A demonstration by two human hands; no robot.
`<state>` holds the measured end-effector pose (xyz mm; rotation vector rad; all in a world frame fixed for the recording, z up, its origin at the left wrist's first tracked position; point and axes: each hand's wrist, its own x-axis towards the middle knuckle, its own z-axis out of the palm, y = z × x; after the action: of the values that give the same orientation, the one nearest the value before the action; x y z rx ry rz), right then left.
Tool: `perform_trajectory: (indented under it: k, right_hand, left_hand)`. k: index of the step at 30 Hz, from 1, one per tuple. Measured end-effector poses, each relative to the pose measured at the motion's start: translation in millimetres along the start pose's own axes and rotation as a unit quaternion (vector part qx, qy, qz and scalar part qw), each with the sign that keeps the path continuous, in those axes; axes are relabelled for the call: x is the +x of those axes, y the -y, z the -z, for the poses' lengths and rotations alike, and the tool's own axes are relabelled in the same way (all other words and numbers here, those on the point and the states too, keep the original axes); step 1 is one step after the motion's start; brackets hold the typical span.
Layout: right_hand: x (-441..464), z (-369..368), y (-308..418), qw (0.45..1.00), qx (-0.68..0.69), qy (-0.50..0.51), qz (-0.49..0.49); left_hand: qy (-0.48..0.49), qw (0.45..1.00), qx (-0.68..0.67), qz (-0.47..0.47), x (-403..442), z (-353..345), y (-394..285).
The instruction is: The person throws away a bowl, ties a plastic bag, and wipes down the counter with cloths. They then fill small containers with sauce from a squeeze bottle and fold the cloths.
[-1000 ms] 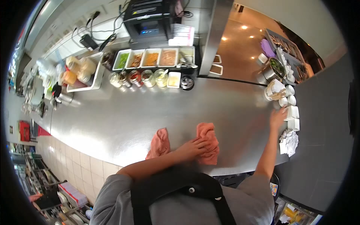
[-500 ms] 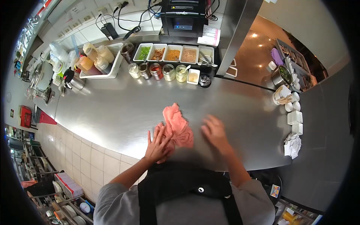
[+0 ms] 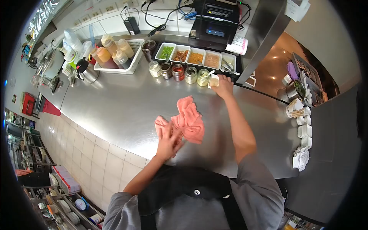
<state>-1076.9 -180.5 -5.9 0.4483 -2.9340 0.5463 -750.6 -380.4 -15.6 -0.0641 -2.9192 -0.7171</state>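
A pink cloth (image 3: 189,120) lies crumpled on the steel counter in front of me. My left hand (image 3: 168,145) rests over its near left part, fingers spread and slightly blurred. My right hand (image 3: 224,87) is stretched forward to the row of jars, its fingers curled down just right of a small white dish (image 3: 214,81) with pale contents. Whatever sits under those fingers is hidden. Left of the dish stand a jar with pale contents and a spoon (image 3: 203,78), a jar with dark contents (image 3: 191,75) and a jar with red contents (image 3: 178,72).
Behind the jars is a black rack of white tubs with toppings (image 3: 196,56), below a black printer (image 3: 215,23). A white basket of squeeze bottles (image 3: 134,66) and a steel thermos jug (image 3: 87,72) stand to the left. Stacked white dishes (image 3: 305,131) line the right edge.
My right hand has moved forward from the counter to the jar row, covering the spot of a round black-lidded container. My left hand stays at the cloth, whose left part now spreads out. The view has shifted.
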Motion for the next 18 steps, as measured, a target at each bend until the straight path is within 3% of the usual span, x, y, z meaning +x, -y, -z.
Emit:
perform_trajectory:
  k: [2,4,8,13,15,18]
  right_hand:
    - [12,1,-8,0.994,-0.044,0.098,0.021]
    - [20,-5,-12,0.994,-0.05,0.098,0.03]
    - [16,0,-11,0.984,-0.073,0.151,0.056]
    - [-11,32,-13,0.993,-0.052,0.098,0.037]
    - [-25,50,-35,0.999,-0.036,0.004,-0.012]
    - [-51,66,-59,0.995,-0.081,0.04,-0.05]
  left_hand:
    - [0.041,0.997,0.053,-0.027,-10,-5,-3]
    - [0.096,0.987,0.113,-0.056,-11,-10,3]
    - [0.109,0.989,0.087,-0.058,1,-10,11]
    - [0.093,0.989,0.079,-0.084,20,-15,24]
    - [0.085,0.991,0.057,-0.09,25,-17,29]
    - [0.072,0.992,0.031,-0.097,37,-24,41]
